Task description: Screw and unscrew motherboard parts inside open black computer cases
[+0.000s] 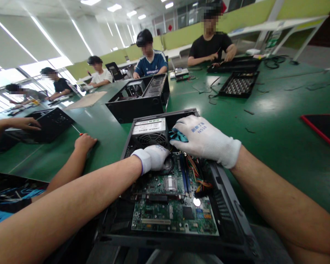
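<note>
An open black computer case (231, 198) lies in front of me with a green motherboard (178, 216) inside. At its far end sits a power supply (150, 128) with a fan grille. My left hand (155, 157), in a white glove, reaches in just below that grille. Its fingers are curled down beside a looped black cable (169, 165), and their tips are hidden. Also gloved in white, my right hand (200, 137) bends over the case's far right corner. Between its thumb and fingers shows a turquoise patch (179, 136) with dark lines, which I cannot identify.
Another open case (139, 108) stands just beyond mine on the green table (275, 121). To the left, a person's hand (84, 141) holds a screwdriver near a black panel (53, 124). A red-edged phone (323, 128) lies right; a tray of screws (239, 84) sits farther back.
</note>
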Available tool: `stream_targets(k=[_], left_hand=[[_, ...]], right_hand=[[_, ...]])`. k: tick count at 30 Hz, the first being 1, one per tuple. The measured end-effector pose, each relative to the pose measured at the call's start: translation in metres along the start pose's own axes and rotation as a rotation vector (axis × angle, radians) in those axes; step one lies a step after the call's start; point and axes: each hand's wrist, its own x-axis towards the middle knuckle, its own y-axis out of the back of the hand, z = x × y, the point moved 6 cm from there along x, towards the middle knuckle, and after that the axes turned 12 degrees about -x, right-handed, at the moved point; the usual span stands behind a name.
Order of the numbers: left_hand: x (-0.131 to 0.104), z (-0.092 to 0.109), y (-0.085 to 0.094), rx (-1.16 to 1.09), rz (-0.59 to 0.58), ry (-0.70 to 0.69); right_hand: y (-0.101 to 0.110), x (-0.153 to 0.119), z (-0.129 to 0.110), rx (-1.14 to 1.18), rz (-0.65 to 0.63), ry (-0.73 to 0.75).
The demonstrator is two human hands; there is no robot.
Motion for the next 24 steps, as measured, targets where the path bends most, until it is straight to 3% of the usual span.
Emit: stream_targets(k=[3, 11, 24], left_hand=[[-0.0004, 0.0004, -0.0011, 0.038, -0.048, 0.017], [0.0008, -0.0012, -0.001, 0.016, -0.011, 0.01], [0.0028, 0.0051, -0.007, 0.041, -0.069, -0.019]], right_hand=[[0.0006, 0.0, -0.0002, -0.007, -0.008, -0.003], [-0.0001, 0.0007, -0.0009, -0.002, -0.014, -0.003], [-0.0022, 0.0013, 0.0003, 0.052, 0.01, 0.015]])
